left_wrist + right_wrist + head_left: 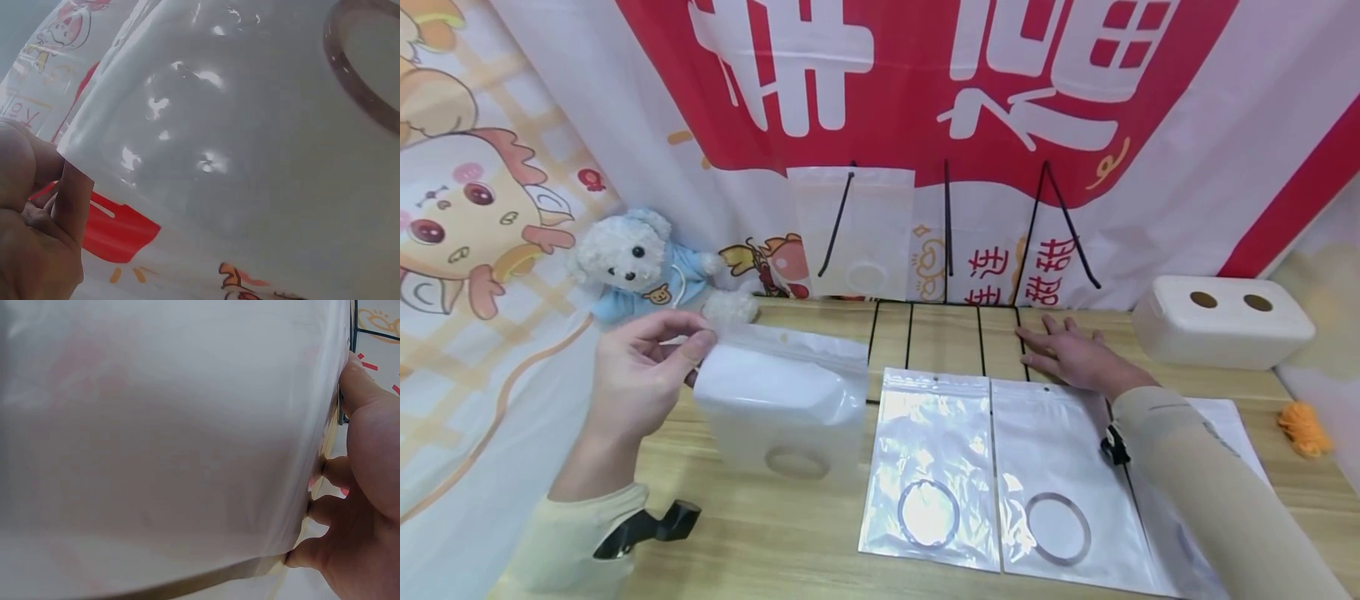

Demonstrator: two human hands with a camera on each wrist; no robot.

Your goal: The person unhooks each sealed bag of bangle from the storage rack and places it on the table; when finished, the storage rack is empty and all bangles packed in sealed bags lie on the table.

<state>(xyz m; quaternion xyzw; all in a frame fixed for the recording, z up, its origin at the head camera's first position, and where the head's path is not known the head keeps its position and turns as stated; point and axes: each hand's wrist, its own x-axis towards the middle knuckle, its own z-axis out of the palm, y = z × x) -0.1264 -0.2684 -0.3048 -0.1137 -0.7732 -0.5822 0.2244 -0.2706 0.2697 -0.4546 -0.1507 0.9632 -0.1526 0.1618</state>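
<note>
My left hand (636, 383) pinches the top left corner of a translucent zip bag (778, 421), which it holds up off the table, its top curling over. A ring-shaped outline (347, 75) shows through this bag. My right hand (1071, 354) has its fingers spread at the back of the table, just beyond the top edge of a flat zip bag (1037, 450); in the right wrist view its fingertips (303, 553) are along a bag's edge, contact unclear. Beside that bag lies another zip bag (928, 442). A third (1225, 417) is partly hidden under the right forearm.
A similar bag (857, 217) hangs on a black hook at the back. More black hooks (948, 225) stand right of it. A plush toy (655, 267) sits at back left. At right are a white box with two holes (1217, 337) and orange yarn (1304, 429).
</note>
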